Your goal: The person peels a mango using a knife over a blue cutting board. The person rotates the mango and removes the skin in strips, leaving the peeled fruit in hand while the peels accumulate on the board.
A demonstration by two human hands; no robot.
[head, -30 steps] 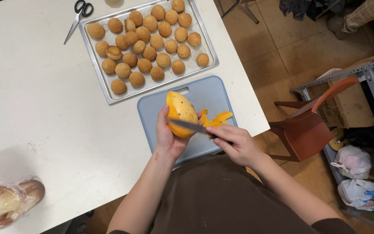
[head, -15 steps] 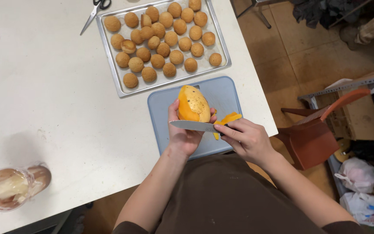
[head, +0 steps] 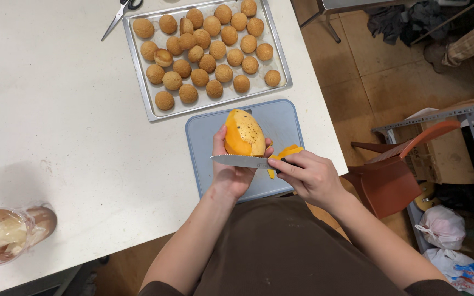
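The left hand [head: 231,174] gripped a half-peeled orange-yellow mango [head: 243,133] upright above the pale blue plastic cutting board [head: 204,137] on the white tabletop [head: 56,126]. The right hand [head: 307,174] clenched a serrated steel knife [head: 242,161], its blade lying across the left fingers; a slip on wet flesh could nick them. Cut peel strips [head: 286,152], probably mango skin, lay beside. Behind stood a metal baking tray [head: 138,82] of round brown buns [head: 207,46], and grey-handled scissors [head: 122,12].
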